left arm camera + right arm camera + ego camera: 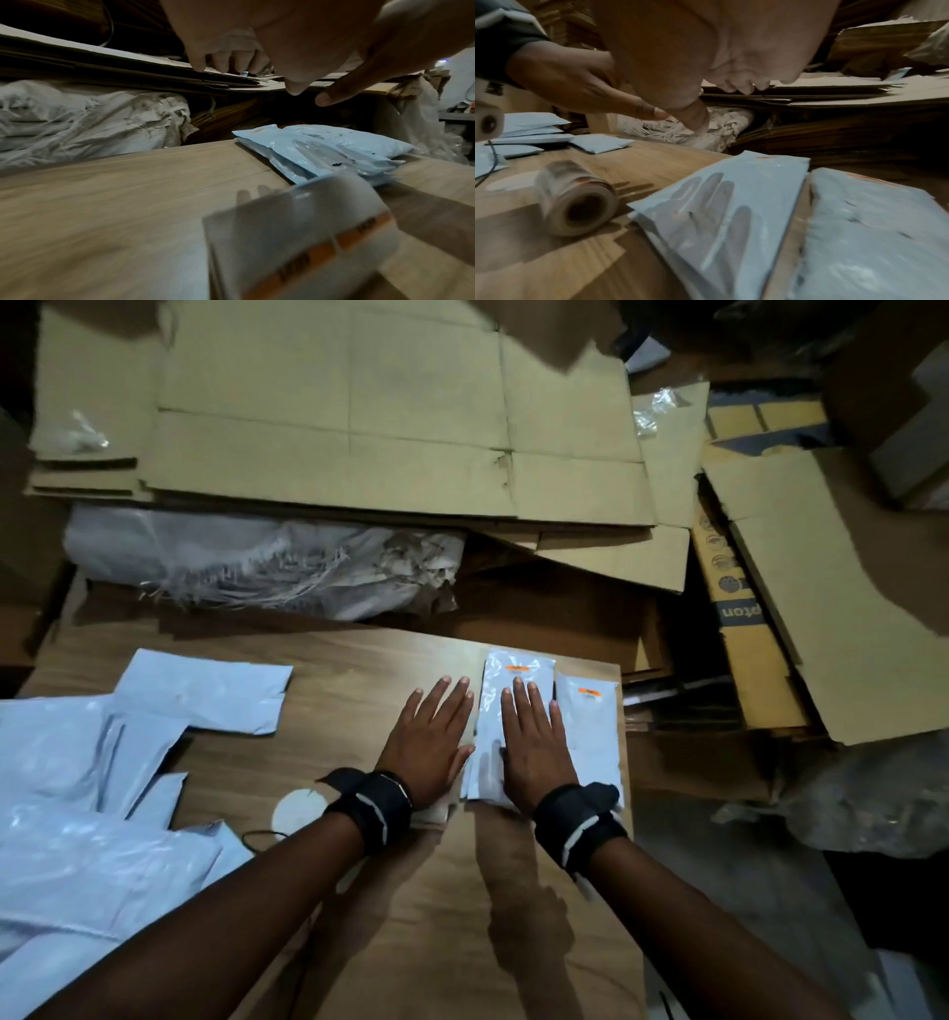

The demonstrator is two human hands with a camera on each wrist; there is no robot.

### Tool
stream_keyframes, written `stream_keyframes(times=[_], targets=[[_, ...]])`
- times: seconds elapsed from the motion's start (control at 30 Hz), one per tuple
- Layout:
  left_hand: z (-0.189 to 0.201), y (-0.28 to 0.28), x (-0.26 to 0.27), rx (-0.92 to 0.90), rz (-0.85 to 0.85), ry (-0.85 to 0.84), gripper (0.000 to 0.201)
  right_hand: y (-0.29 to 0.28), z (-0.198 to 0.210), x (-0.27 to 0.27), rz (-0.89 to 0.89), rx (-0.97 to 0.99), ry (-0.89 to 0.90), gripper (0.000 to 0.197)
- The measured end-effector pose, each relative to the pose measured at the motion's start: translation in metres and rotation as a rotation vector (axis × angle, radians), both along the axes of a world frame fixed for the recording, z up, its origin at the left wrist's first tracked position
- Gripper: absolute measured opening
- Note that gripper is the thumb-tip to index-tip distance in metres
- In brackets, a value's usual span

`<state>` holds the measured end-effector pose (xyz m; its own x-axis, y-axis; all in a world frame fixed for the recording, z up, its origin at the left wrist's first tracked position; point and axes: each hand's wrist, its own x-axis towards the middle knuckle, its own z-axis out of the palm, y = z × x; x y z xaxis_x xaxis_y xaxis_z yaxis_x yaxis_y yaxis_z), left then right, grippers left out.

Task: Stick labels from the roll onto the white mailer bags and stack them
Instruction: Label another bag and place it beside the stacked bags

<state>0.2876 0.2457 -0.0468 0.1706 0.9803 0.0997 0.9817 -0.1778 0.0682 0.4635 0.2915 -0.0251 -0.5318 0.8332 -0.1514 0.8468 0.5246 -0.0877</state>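
Two piles of white mailer bags lie side by side at the table's far right. The nearer-to-centre pile [516, 683] and the right pile [590, 731] each show an orange label at the top end. My right hand [529, 731] spreads flat and open over the left pile [731, 203]; the right wrist view shows it held just above the bag, casting a shadow. My left hand [436, 731] is flat and open over bare wood just left of that pile. The label roll [577, 203] lies on its side under my left wrist, blurred in the left wrist view [295, 243].
A loose heap of unlabelled white mailer bags [102, 788] covers the left of the wooden table [334, 670]. A white disc [298, 811] and a thin black cord lie near my left wrist. Flattened cardboard [359, 428] and a frayed white sack [257, 562] lie beyond the far edge.
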Motion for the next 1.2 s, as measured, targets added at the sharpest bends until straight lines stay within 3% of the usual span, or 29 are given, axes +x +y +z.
stream_keyframes(times=[0.17,0.77,0.97,1.2], targets=[[0.014,-0.039,-0.032,0.056,0.146,-0.032,0.069,-0.034,0.006,-0.049,0.077,0.053,0.074,0.086],[0.020,-0.226,-0.211,0.007,0.619,-0.101,0.053,-0.179,-0.002,-0.257,0.415,-0.222,0.248,0.064],[0.008,-0.274,-0.254,-0.039,0.612,-0.069,0.061,-0.210,-0.011,-0.304,0.424,-0.301,0.268,0.064],[-0.005,-0.314,-0.276,-0.095,0.502,-0.086,0.065,-0.214,-0.027,-0.328,0.264,-0.478,0.145,0.070]])
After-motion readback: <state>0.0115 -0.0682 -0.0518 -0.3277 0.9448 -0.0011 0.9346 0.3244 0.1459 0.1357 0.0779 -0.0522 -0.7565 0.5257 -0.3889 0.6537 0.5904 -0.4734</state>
